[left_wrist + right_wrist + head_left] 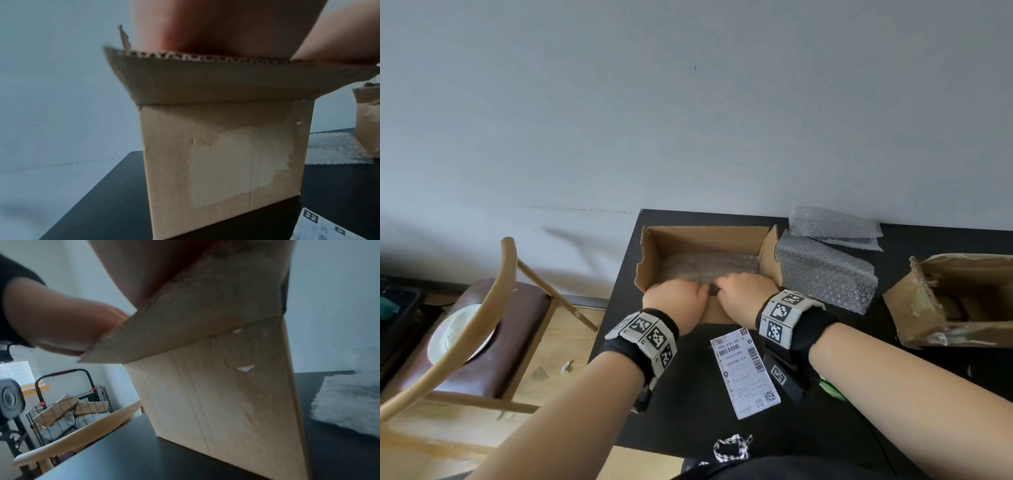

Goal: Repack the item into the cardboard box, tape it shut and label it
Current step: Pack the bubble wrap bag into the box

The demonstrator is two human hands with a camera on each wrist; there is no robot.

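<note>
An open cardboard box [698, 236] stands on the black table [681, 387], lined with bubble wrap [709, 265]. My left hand [676, 298] and right hand [743, 291] reach over its near flap [236, 81] side by side. Their fingers curl down onto the bubble-wrapped item inside and are hidden behind the knuckles. A small dark part [714, 290] shows between the two hands. A white shipping label [744, 371] lies flat on the table in front of the box, under my right wrist. In the wrist views my palms [226, 24] press against the near flap [195, 321].
Two folded bubble-wrap sheets [825, 270] lie right of the box. A torn cardboard box [955, 298] sits at the far right. A wooden chair [476, 325] stands left of the table. A checkered scrap [732, 447] lies at the near edge. A wire cart [69, 410] stands beyond.
</note>
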